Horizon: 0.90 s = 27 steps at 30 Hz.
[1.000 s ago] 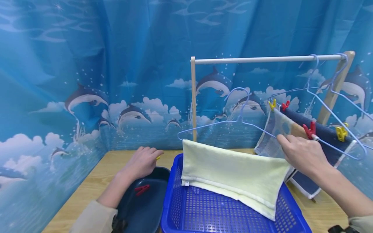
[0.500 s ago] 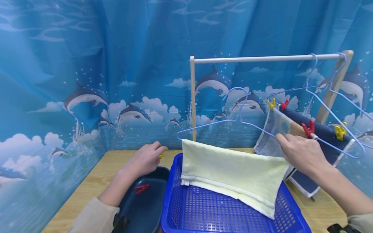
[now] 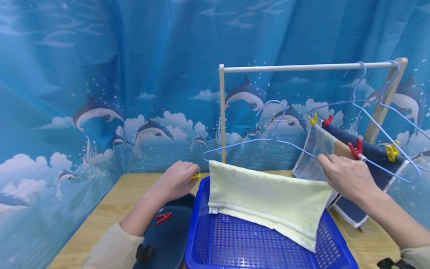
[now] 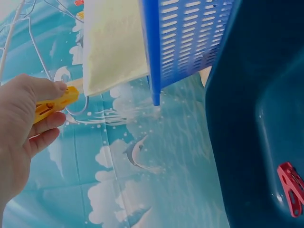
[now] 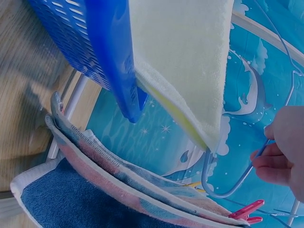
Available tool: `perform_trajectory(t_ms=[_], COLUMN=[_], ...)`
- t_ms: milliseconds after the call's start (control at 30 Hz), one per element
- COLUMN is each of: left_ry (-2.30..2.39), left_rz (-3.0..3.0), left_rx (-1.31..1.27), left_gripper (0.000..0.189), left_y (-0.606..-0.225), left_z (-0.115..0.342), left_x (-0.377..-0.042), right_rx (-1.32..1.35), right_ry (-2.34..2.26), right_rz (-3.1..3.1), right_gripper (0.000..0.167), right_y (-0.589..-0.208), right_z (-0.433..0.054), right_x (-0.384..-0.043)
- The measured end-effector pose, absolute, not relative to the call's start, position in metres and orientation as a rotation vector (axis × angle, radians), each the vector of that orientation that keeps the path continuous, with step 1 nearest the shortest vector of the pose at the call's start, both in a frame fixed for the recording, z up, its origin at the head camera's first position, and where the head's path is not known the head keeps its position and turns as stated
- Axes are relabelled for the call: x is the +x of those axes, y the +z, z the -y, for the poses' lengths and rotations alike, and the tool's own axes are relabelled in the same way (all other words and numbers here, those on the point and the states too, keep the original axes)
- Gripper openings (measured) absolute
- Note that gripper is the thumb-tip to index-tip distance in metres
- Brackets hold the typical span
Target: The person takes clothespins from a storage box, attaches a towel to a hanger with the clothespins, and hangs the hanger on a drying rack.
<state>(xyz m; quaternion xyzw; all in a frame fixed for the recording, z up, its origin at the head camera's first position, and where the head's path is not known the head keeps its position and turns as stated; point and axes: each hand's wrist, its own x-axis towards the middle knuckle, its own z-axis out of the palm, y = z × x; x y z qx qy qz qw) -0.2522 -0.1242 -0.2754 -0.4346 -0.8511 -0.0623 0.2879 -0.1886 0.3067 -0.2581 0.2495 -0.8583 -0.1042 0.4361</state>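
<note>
My left hand pinches a yellow clothespin between thumb and fingers, just left of the towel's upper left corner. A pale yellow towel hangs folded over the bottom bar of a light blue wire hanger, above the blue basket. My right hand grips this hanger near its right end; in the right wrist view the fingers curl round the wire. No clothespin shows on the yellow towel. A red clothespin lies in the dark green basin below my left forearm.
The blue perforated basket stands on the wooden table. Behind it is a rack with a white rail. At its right, hangers carry towels, among them a dark blue towel, held by red clothespins and yellow clothespins.
My left hand has moved right, from over the basin's far end toward the towel's left corner, bringing the yellow clothespin along. My right hand and the hanger have stayed nearly still.
</note>
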Motion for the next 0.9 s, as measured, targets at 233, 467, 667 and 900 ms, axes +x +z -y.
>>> perform_trajectory(t_ms=[233, 467, 667, 900], left_ry=[-0.229, -0.215, -0.225, -0.253], left_rz=[2.418, 2.326, 2.386, 2.419], left_rx=[-1.111, -1.191, -1.174, -1.170], left_gripper=[0.018, 0.015, 0.012, 0.007], left_y=[-0.268, -0.264, -0.263, -0.262], left_z=[0.113, 0.106, 0.101, 0.098], left_x=[-0.252, -0.256, -0.258, -0.261], right_rx=[0.629, 0.634, 0.635, 0.634], right_ry=[-0.258, -0.257, -0.251, -0.253], right_rz=[2.133, 2.122, 2.133, 2.136], right_gripper=[0.011, 0.017, 0.009, 0.010], right_y=[-0.259, -0.258, -0.257, -0.258], right_z=[-0.307, -0.307, -0.308, -0.308], right_x=[-0.189, -0.190, -0.190, -0.190])
